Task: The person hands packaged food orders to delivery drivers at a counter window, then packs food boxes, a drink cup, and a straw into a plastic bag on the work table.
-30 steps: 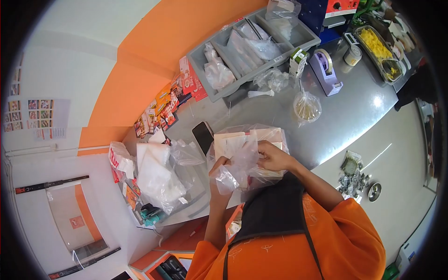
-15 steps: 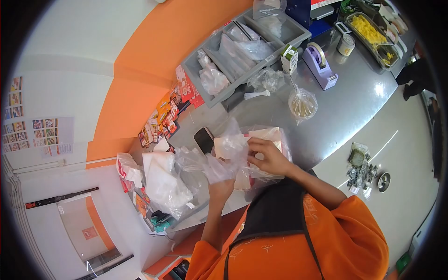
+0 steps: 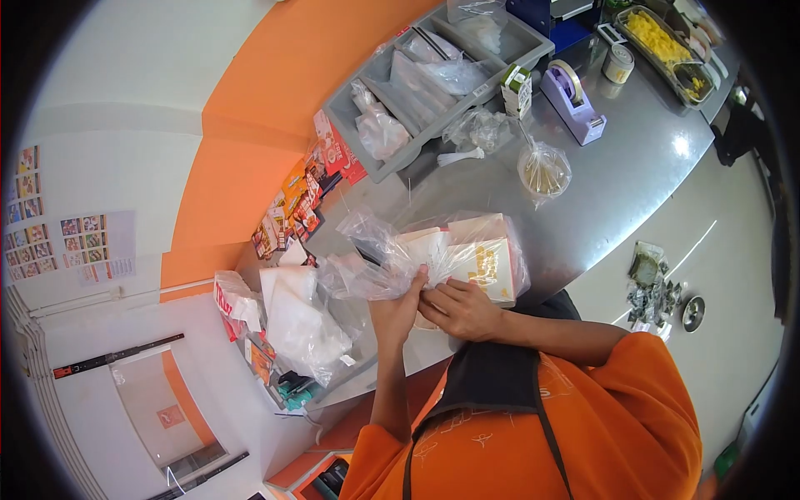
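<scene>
A clear plastic bag (image 3: 354,279) lies on the steel counter, holding cream-coloured food boxes (image 3: 492,258) with a yellow print. My left hand (image 3: 398,307) is closed around the bag's gathered neck, thumb pointing up along it. Beside it, touching, my right hand (image 3: 461,310) grips the same bunched plastic with bent fingers. The loose top of the bag fans out to the left of my hands. A dark phone (image 3: 367,254) shows partly through the plastic; the rest of it is covered.
A pile of white plastic bags (image 3: 300,321) lies left of my hands. At the back stands a grey divided bin (image 3: 392,167) with packets. Farther right are a purple tape dispenser (image 3: 575,108), a small tied bag (image 3: 544,171), a carton (image 3: 517,92) and a can (image 3: 617,64).
Both hands have come together at the bag's neck, the right one moving down and left. The plastic is now gathered tight, and the boxes inside show more clearly.
</scene>
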Tool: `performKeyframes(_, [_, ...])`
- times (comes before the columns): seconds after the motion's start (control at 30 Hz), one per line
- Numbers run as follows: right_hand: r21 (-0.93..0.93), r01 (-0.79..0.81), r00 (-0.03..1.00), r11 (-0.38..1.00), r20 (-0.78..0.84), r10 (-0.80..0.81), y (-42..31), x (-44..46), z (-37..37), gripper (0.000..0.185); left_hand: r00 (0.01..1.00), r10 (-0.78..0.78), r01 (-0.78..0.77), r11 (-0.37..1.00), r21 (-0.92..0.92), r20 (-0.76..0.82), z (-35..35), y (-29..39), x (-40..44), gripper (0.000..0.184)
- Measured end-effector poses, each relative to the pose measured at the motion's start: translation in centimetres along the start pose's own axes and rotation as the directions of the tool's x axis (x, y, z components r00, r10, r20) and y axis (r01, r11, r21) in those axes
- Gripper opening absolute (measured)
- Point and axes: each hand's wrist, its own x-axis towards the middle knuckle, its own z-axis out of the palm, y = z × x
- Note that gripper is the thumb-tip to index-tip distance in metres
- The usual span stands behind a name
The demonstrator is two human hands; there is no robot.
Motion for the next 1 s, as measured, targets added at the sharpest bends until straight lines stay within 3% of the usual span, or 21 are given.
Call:
performKeyframes(0.23, [-0.02,-0.004,1.0,1.0,-0.016,0.004,0.0,0.2,0.3,0.028,0.999,-0.034,0.033,0.998,-0.044,-0.023,0.4,0.8,-0.3,0.029])
performKeyframes(0.3, [0.146,-0.112,0.99,0.983,-0.064,0.122,0.1,-0.1,0.8,0.025,0.998,-0.064,0.064,0.997,-0.038,0.0,0.2,1.0,-0.3,0.03])
performKeyframes(0.37, [0.371,-0.237,0.948,0.898,-0.111,0.297,0.1,-0.2,1.0,0.021,1.0,0.008,-0.009,0.998,-0.065,-0.025,0.2,0.2,-0.2,0.033])
performKeyframes(0.43, [0.63,-0.341,0.85,0.698,-0.11,0.515,-0.2,0.0,0.8,0.017,0.998,0.025,-0.032,0.991,-0.132,-0.054,0.4,-0.8,-0.4,0.036])
performKeyframes(0.53, [0.809,-0.568,0.637,0.155,0.313,0.704,-0.5,0.6,-1.4,0.013,0.995,-0.026,0.0,0.966,-0.259,-0.095,1.1,-1.3,-1.1,0.036])
performKeyframes(0.57, [0.804,-0.593,0.583,0.043,0.391,0.713,-0.4,0.7,-1.6,0.014,0.992,-0.04,0.005,0.958,-0.287,-0.116,1.4,-1.0,-1.5,0.035])
performKeyframes(0.63, [0.765,-0.618,0.469,-0.182,0.543,0.697,-0.3,0.7,-1.6,0.015,0.987,-0.054,0.003,0.948,-0.317,-0.152,1.7,-0.7,-2.0,0.033])
performKeyframes(0.73, [0.823,-0.428,0.447,-0.375,0.553,0.703,-0.2,0.8,-0.8,0.015,0.982,-0.058,-0.007,0.941,-0.34,-0.179,1.9,-0.9,-2.3,0.029])
performKeyframes(0.83, [0.833,-0.375,0.391,-0.406,0.539,0.746,-0.5,0.9,-0.6,0.012,0.983,-0.072,0.008,0.935,-0.355,-0.168,1.9,-1.4,-2.4,0.028])
performKeyframes(0.93, [0.82,-0.531,0.385,-0.211,0.456,0.802,-1.1,0.6,-0.5,0.016,0.983,-0.076,0.013,0.938,-0.346,-0.167,1.8,-1.7,-2.2,0.029])
performKeyframes(1.0, [0.777,-0.63,0.433,0.009,0.342,0.834,-1.7,0.7,-1.1,0.013,0.978,-0.091,0.022,0.939,-0.343,-0.187,2.0,-0.9,-2.4,0.03])
